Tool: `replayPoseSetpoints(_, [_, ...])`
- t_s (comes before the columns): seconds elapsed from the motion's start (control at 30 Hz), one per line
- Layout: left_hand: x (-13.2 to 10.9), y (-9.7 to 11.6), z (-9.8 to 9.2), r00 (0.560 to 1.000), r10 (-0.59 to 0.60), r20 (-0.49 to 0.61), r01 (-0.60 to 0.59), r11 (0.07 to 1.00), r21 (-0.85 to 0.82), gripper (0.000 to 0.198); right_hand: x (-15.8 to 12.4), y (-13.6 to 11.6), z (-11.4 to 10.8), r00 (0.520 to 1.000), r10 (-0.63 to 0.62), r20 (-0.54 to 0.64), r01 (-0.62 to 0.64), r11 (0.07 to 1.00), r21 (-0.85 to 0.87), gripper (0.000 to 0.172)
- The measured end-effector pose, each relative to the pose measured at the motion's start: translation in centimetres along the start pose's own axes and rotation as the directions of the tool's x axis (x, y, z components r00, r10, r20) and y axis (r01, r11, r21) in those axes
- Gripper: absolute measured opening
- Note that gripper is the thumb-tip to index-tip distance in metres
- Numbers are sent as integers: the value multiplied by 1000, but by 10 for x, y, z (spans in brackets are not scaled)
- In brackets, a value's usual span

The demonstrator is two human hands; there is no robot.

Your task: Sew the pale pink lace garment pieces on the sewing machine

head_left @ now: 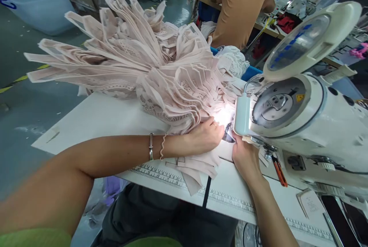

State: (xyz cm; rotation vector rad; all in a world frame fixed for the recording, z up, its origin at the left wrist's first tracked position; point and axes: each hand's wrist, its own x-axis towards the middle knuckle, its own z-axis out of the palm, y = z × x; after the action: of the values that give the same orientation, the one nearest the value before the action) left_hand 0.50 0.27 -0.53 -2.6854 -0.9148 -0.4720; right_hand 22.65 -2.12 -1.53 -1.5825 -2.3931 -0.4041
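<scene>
My left hand (205, 135) is closed in a pinch on pale pink fabric, left of the needle area of a white sewing machine (313, 112). Bright lamp light washes out the cloth at its fingertips. My right hand (245, 157) reaches in under the machine head from the front; the head hides its fingertips, so its grip does not show. A big heap of pale pink lace-trimmed garment pieces (172, 82) with loose straps lies just beyond my left hand. More flat pink fabric pieces (195, 168) spread below my left wrist and overhang the table's front edge.
The white table (115, 118) has a printed ruler along its front edge. Orange-handled thread snips (279, 171), a small paper pad (310, 203) and a dark phone (339, 220) lie right. A blue tub (34, 5) stands on the floor. A person (241, 7) sits beyond.
</scene>
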Motion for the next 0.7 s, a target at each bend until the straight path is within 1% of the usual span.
replayPoseSetpoints(0.1, [9,-8,2,993,-103,61,113,976,-188,32,-5,2,-4,998,-29,59,25,997,69,37])
replayPoseSetpoints(0.17, [14,-12,3,988,-109,108,138,940,-311,34,-10,1,-5,995,-34,93,25,995,97,37])
replayPoseSetpoints(0.23, [16,-15,4,989,-73,128,116,921,-373,36,-13,-2,-6,996,-20,89,12,996,92,38])
replayPoseSetpoints(0.33, [15,-16,6,988,-61,138,112,909,-402,35,-16,-6,-4,1000,-8,24,6,998,65,44])
replayPoseSetpoints(0.43, [15,-16,8,990,-74,118,117,903,-414,31,-18,-8,-3,999,-33,-29,35,997,71,47])
replayPoseSetpoints(0.53, [15,-16,9,990,-79,120,123,899,-420,31,-21,-7,-2,999,-37,-16,38,994,99,52])
replayPoseSetpoints(0.7, [15,-15,5,980,-83,179,152,898,-412,35,-23,-6,-2,999,-13,39,9,994,110,56])
